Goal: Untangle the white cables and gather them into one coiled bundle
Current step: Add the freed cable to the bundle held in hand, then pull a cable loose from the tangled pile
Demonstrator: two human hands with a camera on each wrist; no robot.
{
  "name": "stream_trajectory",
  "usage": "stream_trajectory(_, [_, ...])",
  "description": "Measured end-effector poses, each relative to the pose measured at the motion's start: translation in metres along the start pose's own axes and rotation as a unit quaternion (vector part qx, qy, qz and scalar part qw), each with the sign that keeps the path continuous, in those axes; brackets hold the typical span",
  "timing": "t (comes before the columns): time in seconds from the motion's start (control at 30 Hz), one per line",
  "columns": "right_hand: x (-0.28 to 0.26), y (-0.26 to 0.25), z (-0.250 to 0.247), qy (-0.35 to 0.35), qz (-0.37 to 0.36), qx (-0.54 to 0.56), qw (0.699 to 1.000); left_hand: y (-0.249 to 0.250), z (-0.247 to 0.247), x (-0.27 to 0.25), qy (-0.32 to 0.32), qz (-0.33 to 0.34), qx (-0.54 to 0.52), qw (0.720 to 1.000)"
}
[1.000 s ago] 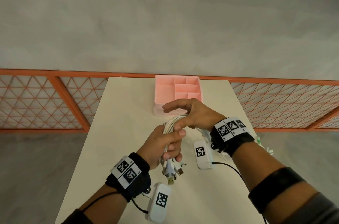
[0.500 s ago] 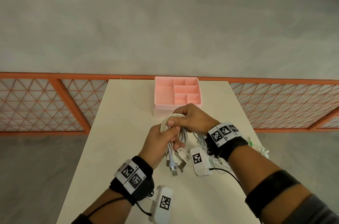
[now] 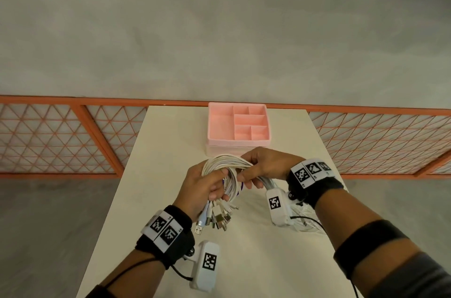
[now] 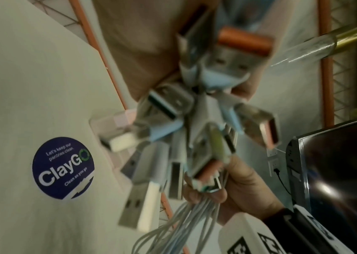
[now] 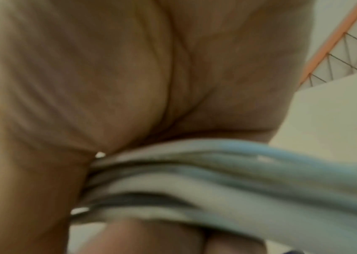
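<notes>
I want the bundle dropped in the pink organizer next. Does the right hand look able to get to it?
Probably yes: the pink organizer sits just beyond the right hand with nothing between, though that hand grips the white cables.

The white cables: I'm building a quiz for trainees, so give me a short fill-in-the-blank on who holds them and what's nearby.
1. The white cables are gripped by ____ hands, the left hand and the right hand.
2. The USB plugs hang below the ____ hand.
3. The organizer tray beyond the hands is ____ in colour.
4. The round sticker on the table reads ____.

Missing words: both; left; pink; ClayGo
</notes>
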State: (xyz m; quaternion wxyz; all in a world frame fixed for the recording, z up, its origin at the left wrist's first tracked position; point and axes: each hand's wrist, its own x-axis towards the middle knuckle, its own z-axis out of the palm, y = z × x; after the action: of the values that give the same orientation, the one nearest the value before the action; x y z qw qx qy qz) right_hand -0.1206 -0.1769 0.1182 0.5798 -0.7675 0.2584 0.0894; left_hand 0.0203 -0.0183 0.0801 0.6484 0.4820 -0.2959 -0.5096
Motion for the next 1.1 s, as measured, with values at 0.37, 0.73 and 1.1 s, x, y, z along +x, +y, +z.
stream_trajectory(0.37, [0.029, 0.030, 0.040, 0.367, -0.081, -0.111, 0.920, 0.025, 0.020, 0.012, -0.003, 0.039, -0.022, 0.999])
stream_trajectory(0.73, [0.033, 0.051, 0.079, 0.382, -0.065, -0.016, 0.922, 0.031, 0.028, 0.012, -0.007, 0.062, -0.110, 0.992])
stream_trajectory(1.1, [0.027, 0.041, 0.083, 0.419, -0.011, -0.132, 0.898, 0.034, 0.030, 0.011, -0.016, 0.051, -0.181, 0.982])
